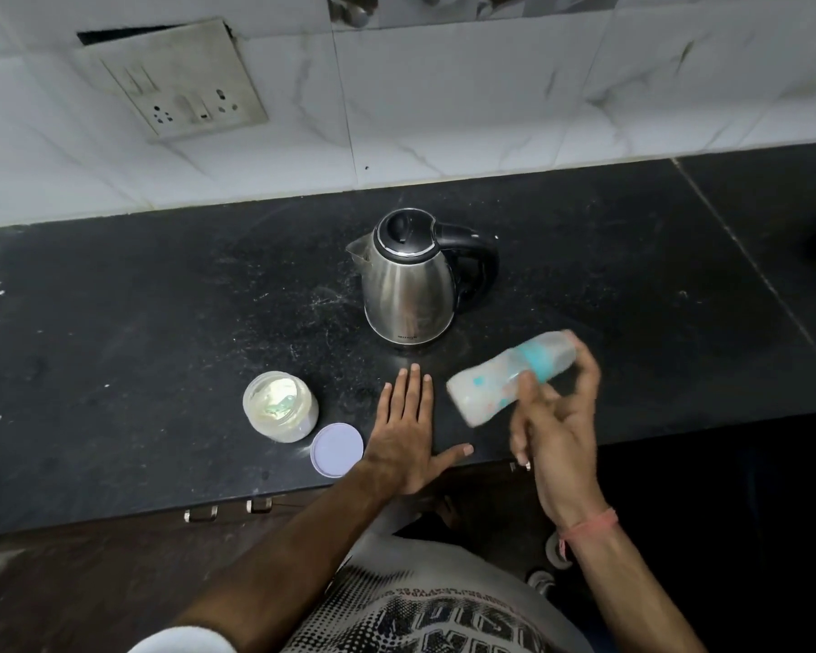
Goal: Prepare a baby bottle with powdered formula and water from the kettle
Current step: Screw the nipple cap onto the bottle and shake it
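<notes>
Two hands: right hand (554,417) grips blurred, tilted baby bottle (514,375) above counter (161,322) near steel kettle (408,280); left hand (403,431) flat, fingers straight, beside open formula jar (280,406) and lid (337,450).

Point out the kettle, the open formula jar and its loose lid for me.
kettle (408,294), head view, on the steel body.
formula jar (280,406), head view, on the powder in its open mouth.
lid (337,450), head view, on its flat top.

baby bottle (514,377) — motion-blurred, markings unreadable
</notes>
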A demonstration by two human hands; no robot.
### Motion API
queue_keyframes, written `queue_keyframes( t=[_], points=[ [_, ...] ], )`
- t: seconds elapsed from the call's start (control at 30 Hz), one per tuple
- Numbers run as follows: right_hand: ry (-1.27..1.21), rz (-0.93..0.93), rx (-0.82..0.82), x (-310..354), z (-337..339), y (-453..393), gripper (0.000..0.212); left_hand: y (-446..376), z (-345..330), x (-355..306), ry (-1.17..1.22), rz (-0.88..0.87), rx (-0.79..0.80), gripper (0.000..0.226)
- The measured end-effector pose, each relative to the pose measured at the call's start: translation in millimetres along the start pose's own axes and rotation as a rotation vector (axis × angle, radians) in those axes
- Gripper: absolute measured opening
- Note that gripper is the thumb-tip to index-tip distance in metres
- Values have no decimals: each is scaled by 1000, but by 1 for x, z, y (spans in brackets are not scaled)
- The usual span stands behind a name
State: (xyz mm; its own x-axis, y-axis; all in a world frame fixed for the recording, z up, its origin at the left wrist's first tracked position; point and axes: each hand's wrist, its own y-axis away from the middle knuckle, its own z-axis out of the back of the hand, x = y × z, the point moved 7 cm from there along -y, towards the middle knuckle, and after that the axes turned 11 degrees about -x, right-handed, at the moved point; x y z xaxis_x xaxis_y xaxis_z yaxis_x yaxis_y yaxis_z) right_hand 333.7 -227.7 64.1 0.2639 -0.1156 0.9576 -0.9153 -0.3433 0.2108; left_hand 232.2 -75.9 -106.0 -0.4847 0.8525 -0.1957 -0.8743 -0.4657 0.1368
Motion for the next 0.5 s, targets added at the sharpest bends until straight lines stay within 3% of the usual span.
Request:
queue_keyframes(
  t=[0.07,0.2,0.33,0.43,0.5],
  points=[
    [-26,-29,-90,-3,8,-9,57,1,-1,-1,11,3,-19,131],
    [60,-18,115,-6,-10,12,65,1,-2,0,30,8,-8,133],
    [-10,-59,-49,-8,2,-1,59,1,-2,-2,-2,5,-24,131],
    [70,-32,86,-8,-7,7,64,1,-3,0,1,11,-5,132],
    [52,-10,57,-7,-4,7,63,0,-1,0,-4,7,-17,131]
  ],
)
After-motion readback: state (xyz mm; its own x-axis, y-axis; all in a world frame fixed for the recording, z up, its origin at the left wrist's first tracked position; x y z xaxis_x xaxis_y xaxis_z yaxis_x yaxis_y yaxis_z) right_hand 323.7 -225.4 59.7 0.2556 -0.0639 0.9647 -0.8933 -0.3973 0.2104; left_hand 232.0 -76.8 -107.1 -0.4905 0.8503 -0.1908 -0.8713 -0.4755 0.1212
